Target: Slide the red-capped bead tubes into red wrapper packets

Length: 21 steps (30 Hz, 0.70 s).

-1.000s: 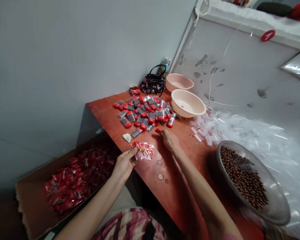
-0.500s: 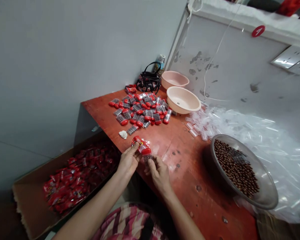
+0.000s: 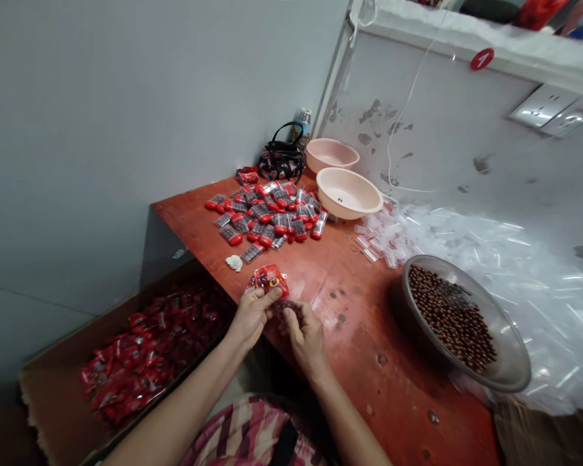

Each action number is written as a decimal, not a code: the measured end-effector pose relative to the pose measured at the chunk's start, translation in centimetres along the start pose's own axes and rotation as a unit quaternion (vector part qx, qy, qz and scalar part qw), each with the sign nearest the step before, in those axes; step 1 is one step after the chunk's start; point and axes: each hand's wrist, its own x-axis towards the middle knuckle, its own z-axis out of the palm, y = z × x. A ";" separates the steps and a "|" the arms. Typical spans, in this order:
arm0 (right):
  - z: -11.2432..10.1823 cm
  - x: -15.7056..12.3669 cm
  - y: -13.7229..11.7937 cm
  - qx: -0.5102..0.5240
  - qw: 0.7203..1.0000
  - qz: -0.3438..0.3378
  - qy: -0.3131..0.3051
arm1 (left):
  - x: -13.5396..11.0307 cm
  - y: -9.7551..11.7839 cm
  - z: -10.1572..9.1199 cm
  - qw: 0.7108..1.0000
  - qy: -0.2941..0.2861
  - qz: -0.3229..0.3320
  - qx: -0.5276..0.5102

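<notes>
My left hand [image 3: 250, 315] pinches a red printed packet [image 3: 269, 279] just above the near edge of the red-brown table [image 3: 350, 304]. My right hand [image 3: 305, 331] is closed beside it on a small clear container with a red cap, its lower end under my fingers and its upper end pushed into the packet. Both hands touch at the packet. A pile of several red-capped clear containers [image 3: 267, 217] filled with dark beads lies farther back on the table.
A cardboard box [image 3: 131, 353] of red packets stands on the floor at left. A metal bowl [image 3: 466, 323] of brown beads sits at right beside loose clear plastic tubes [image 3: 383, 243]. Two pink basins [image 3: 347, 191] and a black bag [image 3: 282, 162] are at the back corner.
My right hand came back from the pile with a red-capped container and met my left hand at the packet. The container has gone partly into the packet. The camera shifted slightly.
</notes>
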 end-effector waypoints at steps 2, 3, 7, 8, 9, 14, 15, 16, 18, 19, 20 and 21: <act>0.0 0.1 0.2 0.030 0.999 0.023 -0.014 | -0.1 0.1 -0.1 1.000 -0.019 -0.003 0.017; 0.0 0.2 0.3 0.060 0.997 0.041 -0.030 | -0.1 0.2 -0.2 0.999 -0.039 -0.009 0.030; 0.0 0.4 0.5 0.151 0.981 0.092 -0.083 | -0.2 0.8 -0.5 0.990 -0.102 -0.024 0.090; 0.0 0.4 0.4 0.138 0.984 0.085 -0.074 | -0.1 0.9 -0.6 0.991 -0.096 -0.018 0.092; 0.0 0.4 0.4 0.113 0.989 0.070 -0.058 | 0.0 0.8 -0.6 0.992 -0.085 -0.013 0.088; 0.2 0.5 0.2 0.087 0.995 0.044 -0.009 | 0.0 0.0 -0.3 0.996 -0.075 -0.035 0.039; 0.3 0.6 0.2 0.121 0.990 0.065 -0.021 | -0.1 -0.1 -0.3 0.995 -0.081 -0.042 0.041; 0.3 0.7 0.3 0.154 0.984 0.085 -0.032 | -0.1 -0.2 -0.3 0.994 -0.086 -0.047 0.045; 0.5 0.8 0.4 0.191 0.975 0.107 -0.041 | -0.2 -0.2 -0.3 0.993 -0.087 -0.050 0.054; 0.5 0.8 0.4 0.192 0.975 0.108 -0.037 | -0.2 -0.1 -0.3 0.994 -0.079 -0.044 0.057; 0.5 0.7 0.4 0.186 0.977 0.103 -0.032 | -0.1 0.0 -0.4 0.996 -0.066 -0.036 0.057; 0.5 0.7 0.4 0.181 0.978 0.097 -0.027 | 0.0 0.1 -0.4 0.997 -0.049 -0.025 0.055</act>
